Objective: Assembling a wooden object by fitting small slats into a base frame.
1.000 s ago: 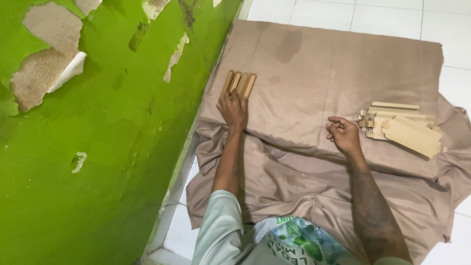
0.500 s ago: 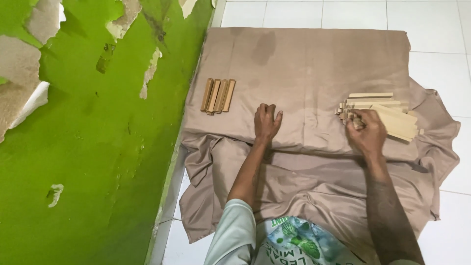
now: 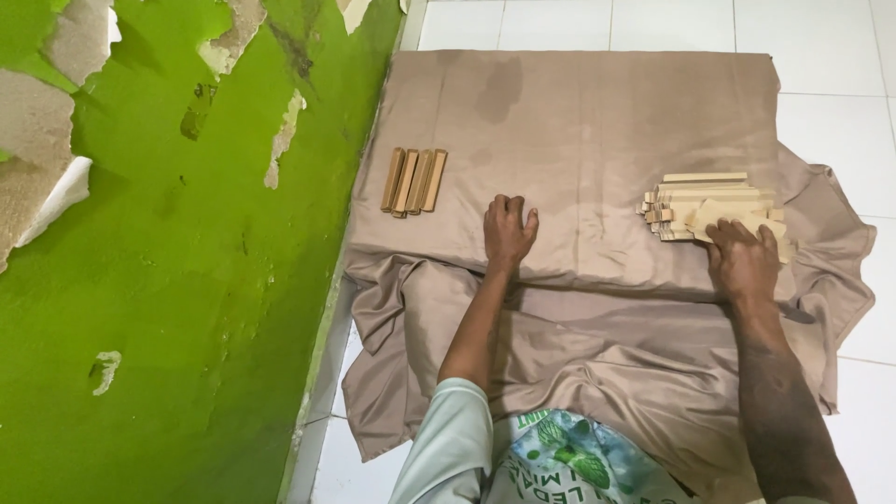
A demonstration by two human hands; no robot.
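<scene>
A tan cloth (image 3: pixel 579 121) covers the white tiled floor (image 3: pixel 821 37) beside a peeling green wall (image 3: pixel 168 280). The right hand (image 3: pixel 742 261) rests, fingers loosely spread, on a pile of wooden pieces (image 3: pixel 709 201) at the cloth's right side. The left hand (image 3: pixel 509 229) lies flat and empty mid-cloth, near four wooden sticks (image 3: pixel 413 180).

Left arm (image 3: pixel 471 350) – pale mint sleeve; right forearm (image 3: pixel 789 411) bare, tattooed; green leaf-print garment (image 3: pixel 569 462) at lap.

Looks like plain room in home, used as makeshift floor workspace: white tiled floor (image 3: pixel 821 56) at 1 o'clock, peeling green wall (image 3: pixel 168 280) at 9 o'clock, beige cloth (image 3: pixel 597 121) spread on tiles, centre.
</scene>
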